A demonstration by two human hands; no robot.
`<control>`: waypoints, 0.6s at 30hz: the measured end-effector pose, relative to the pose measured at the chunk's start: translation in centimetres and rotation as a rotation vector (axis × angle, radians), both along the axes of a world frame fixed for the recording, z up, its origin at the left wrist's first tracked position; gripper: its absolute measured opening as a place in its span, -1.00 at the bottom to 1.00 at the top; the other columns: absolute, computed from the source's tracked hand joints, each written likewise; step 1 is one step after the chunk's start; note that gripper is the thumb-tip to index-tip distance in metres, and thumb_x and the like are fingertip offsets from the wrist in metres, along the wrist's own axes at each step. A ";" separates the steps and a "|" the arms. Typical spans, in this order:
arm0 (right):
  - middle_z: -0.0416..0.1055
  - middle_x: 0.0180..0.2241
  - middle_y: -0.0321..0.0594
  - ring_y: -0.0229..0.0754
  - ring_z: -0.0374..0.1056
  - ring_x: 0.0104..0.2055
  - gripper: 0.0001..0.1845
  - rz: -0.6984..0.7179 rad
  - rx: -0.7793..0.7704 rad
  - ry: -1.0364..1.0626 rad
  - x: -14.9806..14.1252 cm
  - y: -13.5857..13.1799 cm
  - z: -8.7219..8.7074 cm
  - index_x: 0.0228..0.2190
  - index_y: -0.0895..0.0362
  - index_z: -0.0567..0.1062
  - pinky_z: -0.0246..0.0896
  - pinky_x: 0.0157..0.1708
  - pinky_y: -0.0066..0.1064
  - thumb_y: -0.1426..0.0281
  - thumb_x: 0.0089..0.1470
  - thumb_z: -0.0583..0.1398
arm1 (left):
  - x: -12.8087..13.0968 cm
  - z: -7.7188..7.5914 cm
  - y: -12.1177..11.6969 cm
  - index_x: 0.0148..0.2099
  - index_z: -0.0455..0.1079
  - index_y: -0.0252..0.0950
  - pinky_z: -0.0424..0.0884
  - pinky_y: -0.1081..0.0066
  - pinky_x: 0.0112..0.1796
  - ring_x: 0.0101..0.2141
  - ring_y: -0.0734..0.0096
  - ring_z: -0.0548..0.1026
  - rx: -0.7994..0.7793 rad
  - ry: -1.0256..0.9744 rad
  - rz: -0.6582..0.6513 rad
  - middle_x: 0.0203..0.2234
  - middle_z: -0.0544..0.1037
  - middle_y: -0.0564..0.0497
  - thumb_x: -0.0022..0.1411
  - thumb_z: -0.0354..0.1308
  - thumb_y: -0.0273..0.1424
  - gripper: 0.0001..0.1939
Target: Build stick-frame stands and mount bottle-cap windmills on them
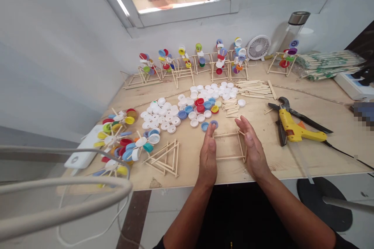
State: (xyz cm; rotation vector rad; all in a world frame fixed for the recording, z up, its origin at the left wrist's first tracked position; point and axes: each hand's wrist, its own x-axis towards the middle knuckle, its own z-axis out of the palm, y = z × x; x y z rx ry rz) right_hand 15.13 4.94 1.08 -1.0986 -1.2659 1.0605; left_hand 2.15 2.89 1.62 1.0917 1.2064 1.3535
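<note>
A small square frame of wooden sticks (228,135) lies on the plywood board (306,151) near its front edge. My left hand (208,155) stands on edge against the frame's left side, fingers stretched out together. Against the frame's right side my right hand (251,148) does the same, palm facing inward. Both hands are flat and hold nothing; they press or steady the frame between them. Just beyond the fingertips lie blue bottle caps (209,125).
Many white and coloured caps (187,107) cover the board's middle. Stick triangles (165,158) lie left, cap pinwheels (119,140) farther left. A yellow glue gun (296,129) and pliers (282,118) lie right. Loose sticks (254,88), finished stick-and-cap models (201,64) and a small fan (258,47) stand behind.
</note>
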 end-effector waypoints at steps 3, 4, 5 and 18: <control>0.16 0.22 -0.24 -0.11 -0.01 0.28 -0.42 0.000 0.005 -0.003 0.0 0.0 0.0 0.21 -0.04 0.12 -0.22 0.27 -0.08 0.08 0.22 -0.04 | 0.0 -0.1 0.0 0.29 0.08 -0.08 -0.07 0.19 0.24 0.26 0.27 0.07 0.002 -0.007 -0.004 0.24 0.20 0.02 0.35 -0.22 -0.06 -0.47; 0.16 0.22 -0.23 -0.10 -0.01 0.28 -0.42 0.000 0.007 -0.008 0.0 0.0 0.0 0.22 -0.04 0.11 -0.22 0.27 -0.08 0.07 0.22 -0.04 | 0.0 -0.1 0.0 0.29 0.08 -0.08 -0.07 0.19 0.24 0.26 0.26 0.07 0.004 -0.010 -0.003 0.24 0.19 0.01 0.35 -0.21 -0.05 -0.46; 0.17 0.22 -0.23 -0.10 -0.01 0.28 -0.42 -0.002 0.008 -0.012 0.0 0.0 -0.1 0.22 -0.04 0.11 -0.22 0.27 -0.08 0.07 0.22 -0.04 | 0.0 -0.1 0.0 0.28 0.09 -0.09 -0.06 0.18 0.24 0.26 0.25 0.07 0.005 -0.013 -0.001 0.24 0.20 0.01 0.34 -0.20 -0.04 -0.46; 0.16 0.22 -0.22 -0.10 0.00 0.28 -0.43 -0.005 0.008 -0.027 0.1 -0.1 -0.1 0.21 -0.04 0.12 -0.21 0.26 -0.07 0.09 0.22 -0.04 | 0.1 -0.1 0.0 0.28 0.12 -0.13 -0.06 0.17 0.24 0.26 0.23 0.08 0.000 -0.033 0.014 0.24 0.20 -0.02 0.31 -0.15 -0.02 -0.43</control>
